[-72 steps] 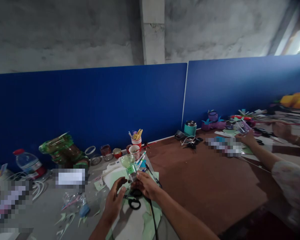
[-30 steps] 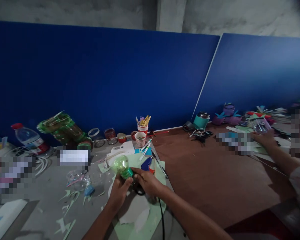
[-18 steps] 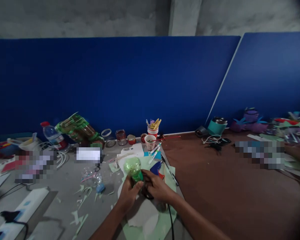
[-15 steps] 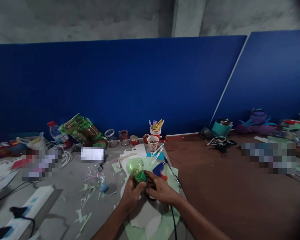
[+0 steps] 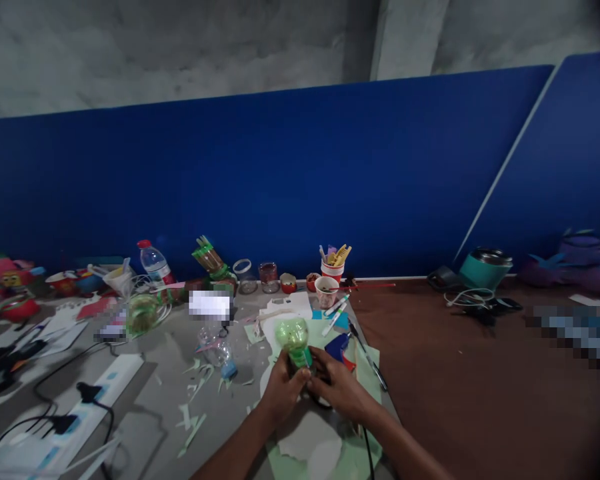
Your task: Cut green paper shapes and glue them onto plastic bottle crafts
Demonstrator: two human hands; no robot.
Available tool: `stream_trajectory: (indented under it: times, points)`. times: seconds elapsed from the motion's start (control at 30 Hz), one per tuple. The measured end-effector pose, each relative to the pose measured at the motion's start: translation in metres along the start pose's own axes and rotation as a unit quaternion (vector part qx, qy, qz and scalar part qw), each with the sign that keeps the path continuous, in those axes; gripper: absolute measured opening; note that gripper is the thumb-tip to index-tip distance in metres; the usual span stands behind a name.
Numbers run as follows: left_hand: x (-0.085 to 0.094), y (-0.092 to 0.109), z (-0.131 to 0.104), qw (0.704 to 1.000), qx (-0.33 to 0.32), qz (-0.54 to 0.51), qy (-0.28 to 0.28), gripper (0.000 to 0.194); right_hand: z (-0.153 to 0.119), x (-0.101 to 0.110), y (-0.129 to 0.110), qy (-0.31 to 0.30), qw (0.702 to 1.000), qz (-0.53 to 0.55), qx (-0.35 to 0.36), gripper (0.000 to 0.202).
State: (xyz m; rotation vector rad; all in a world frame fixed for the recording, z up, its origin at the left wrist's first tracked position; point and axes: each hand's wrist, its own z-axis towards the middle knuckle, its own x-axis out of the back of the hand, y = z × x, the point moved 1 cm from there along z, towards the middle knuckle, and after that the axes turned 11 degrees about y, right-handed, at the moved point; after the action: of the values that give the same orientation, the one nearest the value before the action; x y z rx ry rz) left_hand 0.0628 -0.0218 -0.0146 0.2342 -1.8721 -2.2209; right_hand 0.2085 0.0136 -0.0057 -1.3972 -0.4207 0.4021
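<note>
Above the papers at the front of the desk, I hold a green translucent plastic bottle piece [image 5: 291, 333] with its rounded, bulging part pointing away from me. My left hand [image 5: 285, 385] is closed around its narrower near end, thumb along the side. From the other side my right hand [image 5: 339, 388] closes on the same end, its fingers bent against the plastic. My fingers partly hide that end. Beneath both hands lie torn white paper [image 5: 310, 437] and a pale green sheet [image 5: 300, 470]. A dark blue and red piece [image 5: 339, 350] is just beyond my right hand.
At left are a power strip [image 5: 97, 393] with plugs, paper scraps [image 5: 193, 433] and a crumpled clear plastic piece [image 5: 215, 347]. Paper cups [image 5: 327, 292], jars [image 5: 269, 277] and a red-capped bottle [image 5: 155, 263] line the blue partition [image 5: 280, 180]. A teal container [image 5: 486, 268] stands right.
The view has swung left, so things appear farther right. One green bottle piece from the leaning pile at the back now lies lower, to the left. Both hands keep hold of their piece.
</note>
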Motion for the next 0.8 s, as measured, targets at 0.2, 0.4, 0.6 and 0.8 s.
stream_trajectory:
  times: [0.2, 0.4, 0.6, 0.8]
  points:
    - [0.003, 0.001, 0.002, 0.999, -0.043, 0.022, -0.004, 0.052, 0.001, -0.003, 0.000, 0.020, 1.000, 0.021, -0.009, 0.059]
    - [0.008, 0.030, 0.008, 0.991, -0.078, 0.100, 0.028, 0.040, 0.002, 0.004, -0.006, 0.062, 0.996, 0.058, 0.029, 0.044]
    - [0.071, 0.065, 0.039, 0.906, -0.190, 0.335, 0.175, 0.037, 0.002, 0.003, -0.012, 0.054, 0.991, 0.126, 0.008, 0.050]
    - [0.192, 0.069, 0.088, 0.727, 0.003, 0.590, 0.352, 0.060, 0.002, 0.002, -0.012, 0.059, 0.991, 0.122, 0.008, 0.046]
